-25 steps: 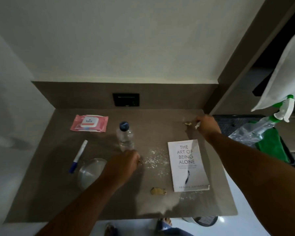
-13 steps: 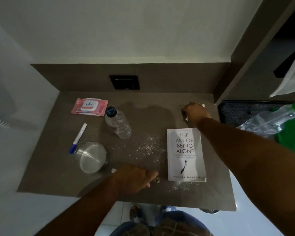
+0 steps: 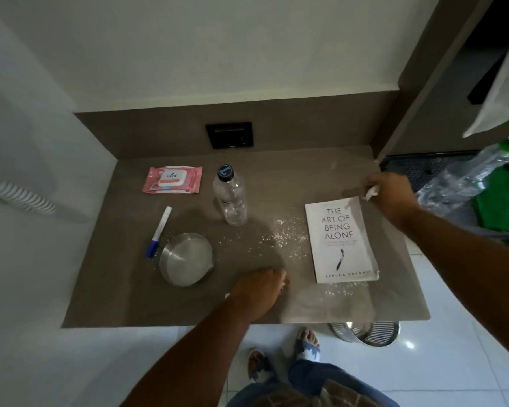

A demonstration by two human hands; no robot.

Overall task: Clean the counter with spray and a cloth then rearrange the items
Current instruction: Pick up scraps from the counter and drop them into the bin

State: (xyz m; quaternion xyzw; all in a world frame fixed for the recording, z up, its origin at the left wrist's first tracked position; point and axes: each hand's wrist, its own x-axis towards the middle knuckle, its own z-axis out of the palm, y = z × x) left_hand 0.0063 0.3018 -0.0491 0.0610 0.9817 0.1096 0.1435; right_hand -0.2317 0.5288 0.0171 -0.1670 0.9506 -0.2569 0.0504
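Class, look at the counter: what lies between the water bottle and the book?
In the head view, only scattered white crumbs on bare counter lie between the water bottle and the book.

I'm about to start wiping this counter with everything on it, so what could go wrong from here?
1. The white crumbs lie right against the book; spraying there could wet its cover.
2. The water bottle stands upright beside the crumbs; a sweeping cloth might tip it.
3. Your left hand rests close to the steel bowl near the counter front edge; a nudge could push it off.
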